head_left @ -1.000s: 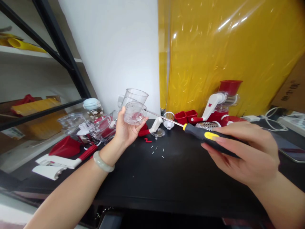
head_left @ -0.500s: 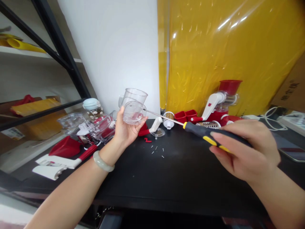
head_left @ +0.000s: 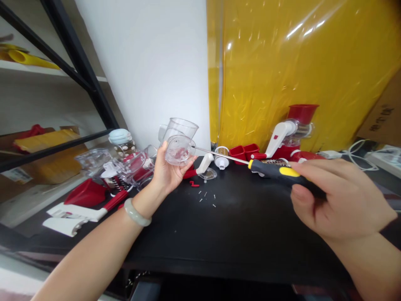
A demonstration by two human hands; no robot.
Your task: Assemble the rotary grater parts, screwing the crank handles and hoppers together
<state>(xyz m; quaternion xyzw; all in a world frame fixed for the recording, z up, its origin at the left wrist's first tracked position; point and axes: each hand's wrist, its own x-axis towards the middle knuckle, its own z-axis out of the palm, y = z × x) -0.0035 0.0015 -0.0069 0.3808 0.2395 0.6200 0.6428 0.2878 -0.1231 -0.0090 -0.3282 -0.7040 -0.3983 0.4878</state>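
My left hand (head_left: 169, 171) is closed around a clear plastic grater housing (head_left: 181, 147), held tilted above the table with a round opening toward me. In my right hand (head_left: 338, 200) is a screwdriver (head_left: 272, 169) with a black and yellow handle. Its long shaft points left, and the tip meets the right rim of the housing; whether it sits in a screw is too small to tell. Below, several small screws (head_left: 206, 195) lie scattered on the black table (head_left: 219, 238). A small red part (head_left: 194, 184) and a white and red crank handle (head_left: 204, 164) are just behind them.
An assembled red and white drum grater (head_left: 300, 129) stands at the back right, near red trays (head_left: 244, 151) and a grater drum (head_left: 222, 157). Clear and red grater parts (head_left: 134, 167) crowd the left side. A black shelf frame (head_left: 78, 71) rises at left; a white cable (head_left: 360, 156) lies right.
My right hand has turned on the screwdriver handle and shifted right, rolling the handle's yellow patch upward. The housing in my left hand has moved slightly right.
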